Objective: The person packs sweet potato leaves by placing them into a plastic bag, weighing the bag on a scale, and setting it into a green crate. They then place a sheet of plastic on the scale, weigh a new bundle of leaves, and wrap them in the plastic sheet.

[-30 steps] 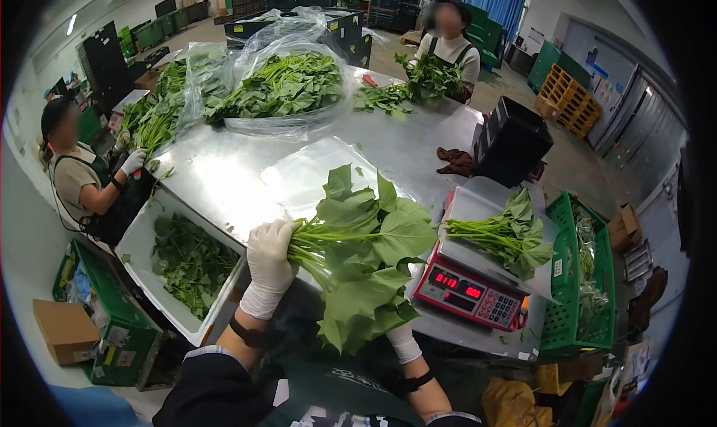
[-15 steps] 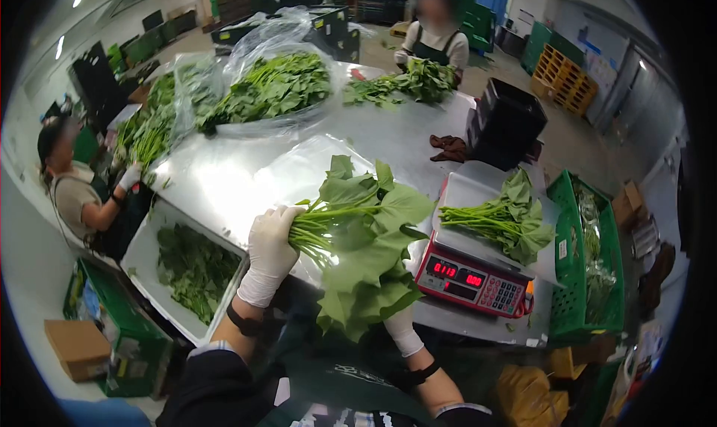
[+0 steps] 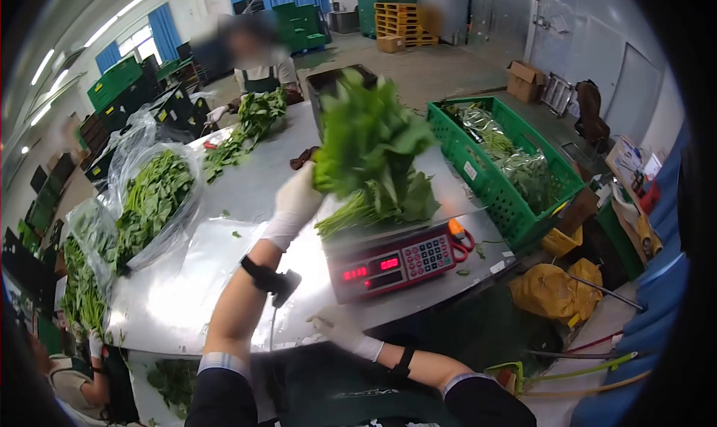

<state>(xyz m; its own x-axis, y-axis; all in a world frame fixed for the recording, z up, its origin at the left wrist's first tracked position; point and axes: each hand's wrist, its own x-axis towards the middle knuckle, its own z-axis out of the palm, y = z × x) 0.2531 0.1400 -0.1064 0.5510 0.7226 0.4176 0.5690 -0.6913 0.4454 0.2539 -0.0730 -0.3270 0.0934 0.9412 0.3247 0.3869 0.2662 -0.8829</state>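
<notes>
My left hand (image 3: 296, 201), in a white glove, is closed around a bunch of leafy greens (image 3: 370, 132), lifted over the scale and blurred by motion. Beneath it, a second bunch of greens (image 3: 414, 201) lies on the pan of a red digital scale (image 3: 392, 271), its stems pointing left. The red digits are lit but partly smeared. My right hand (image 3: 343, 333), also gloved, is low by the table's front edge, below the scale, its fingers extended and nothing in them.
Plastic-wrapped greens (image 3: 157, 195) lie on the left of the metal table (image 3: 246, 277). A green crate (image 3: 493, 180) with bagged greens stands to the right. A black crate (image 3: 317, 91) is behind the scale. One co-worker (image 3: 261, 65) stands across, another (image 3: 78, 382) at lower left.
My view has turned right. My left hand has carried its bunch over the scale, where the other bunch still lies. My right hand, earlier partly behind the leaves, now shows near the table's edge.
</notes>
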